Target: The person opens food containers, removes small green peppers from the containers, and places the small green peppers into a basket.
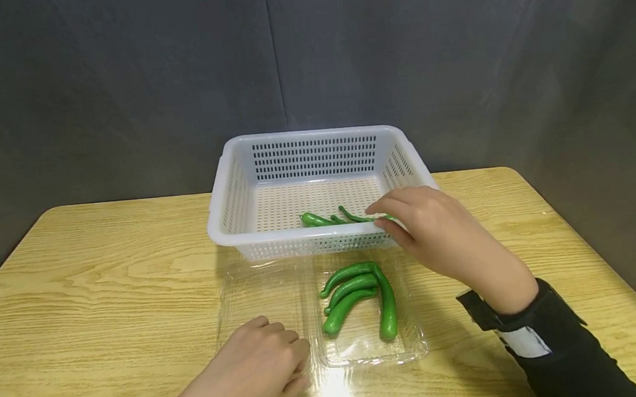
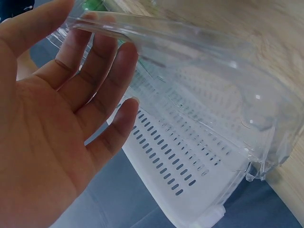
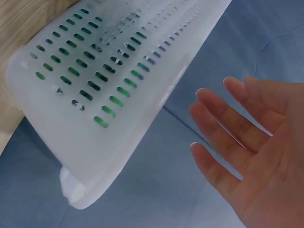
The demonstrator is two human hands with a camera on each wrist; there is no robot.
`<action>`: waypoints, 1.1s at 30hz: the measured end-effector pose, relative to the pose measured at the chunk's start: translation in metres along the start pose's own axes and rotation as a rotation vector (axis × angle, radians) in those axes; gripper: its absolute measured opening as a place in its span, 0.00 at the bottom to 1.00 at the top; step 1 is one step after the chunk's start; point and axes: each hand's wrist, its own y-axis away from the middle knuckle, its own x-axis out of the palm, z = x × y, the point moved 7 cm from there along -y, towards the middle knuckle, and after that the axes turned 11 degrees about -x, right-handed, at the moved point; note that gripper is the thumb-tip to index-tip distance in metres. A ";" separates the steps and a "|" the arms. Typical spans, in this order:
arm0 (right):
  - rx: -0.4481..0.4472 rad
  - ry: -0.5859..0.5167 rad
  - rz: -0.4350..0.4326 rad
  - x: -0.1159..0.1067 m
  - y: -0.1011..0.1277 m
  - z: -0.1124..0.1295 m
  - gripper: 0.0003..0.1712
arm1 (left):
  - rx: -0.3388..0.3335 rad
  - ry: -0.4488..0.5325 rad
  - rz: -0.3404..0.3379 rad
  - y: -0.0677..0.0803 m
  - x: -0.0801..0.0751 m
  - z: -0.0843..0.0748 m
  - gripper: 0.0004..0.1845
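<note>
On the wooden tabletop (image 1: 103,274), a white perforated plastic basket (image 1: 315,161) stood just behind a clear plastic clamshell tray (image 1: 410,342). Four green toy chilli peppers (image 1: 360,295) lay in the tray's right compartment; further green peppers (image 1: 320,219) lay in the basket. The right hand (image 1: 434,229) reached over the basket's near rim, its grip relaxed, fingertips at one pepper; actual hold could not be confirmed. The left hand (image 1: 254,374) rested on the tray's left compartment, fingers loose, gripping nothing.

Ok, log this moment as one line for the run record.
right hand: reaching over basket rim, fingertips at a green pepper | left hand: resting on clear tray | tray: four peppers
</note>
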 end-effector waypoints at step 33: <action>-0.050 -0.229 0.243 0.017 -0.003 0.040 0.11 | 0.009 -0.004 -0.018 0.000 -0.001 0.000 0.18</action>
